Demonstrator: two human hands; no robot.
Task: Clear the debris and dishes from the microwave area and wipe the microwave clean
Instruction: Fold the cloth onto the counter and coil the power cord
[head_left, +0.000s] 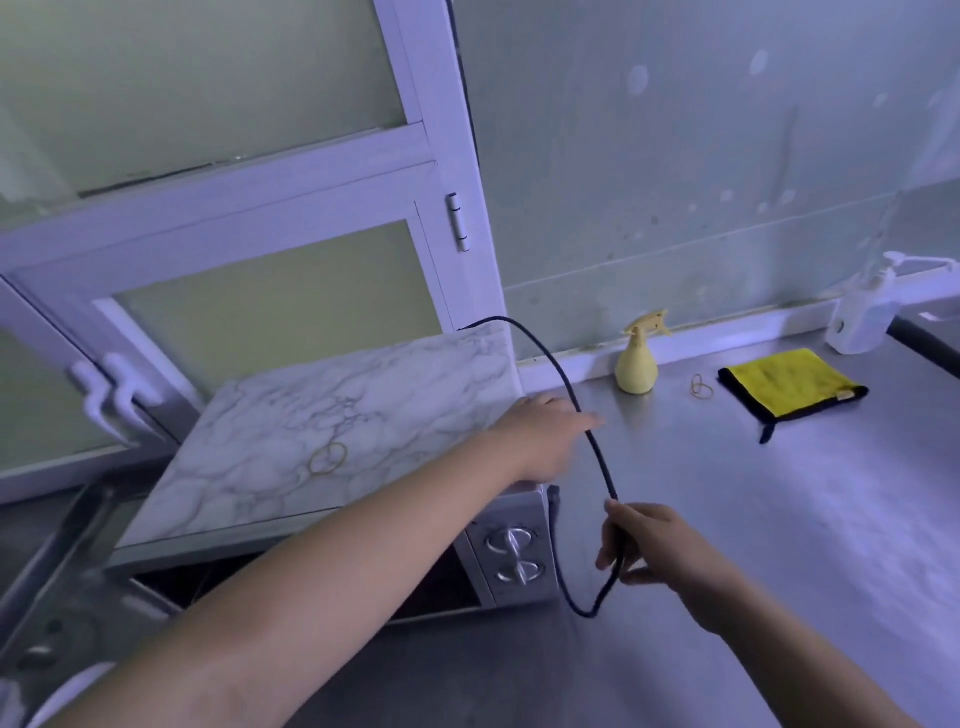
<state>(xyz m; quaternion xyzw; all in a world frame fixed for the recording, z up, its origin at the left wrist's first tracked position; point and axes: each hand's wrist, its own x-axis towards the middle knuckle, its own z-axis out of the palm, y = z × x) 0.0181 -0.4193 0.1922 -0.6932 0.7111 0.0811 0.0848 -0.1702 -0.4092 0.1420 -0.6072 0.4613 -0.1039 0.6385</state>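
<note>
Head view: I am gripping the black power cord (602, 467) in my right hand (649, 545), keeping its loop above the counter (753, 519) beside the open microwave (363, 405), while my left hand (540, 441) is reaching flat and empty toward it, probably clearing room for wiping

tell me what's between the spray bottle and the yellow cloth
A rubber band on the counter, between spray bottle and yellow cloth; head view.

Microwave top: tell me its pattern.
White marble pattern with grey veining covers the microwave top; the head view, the only one, shows it clearly.
</note>
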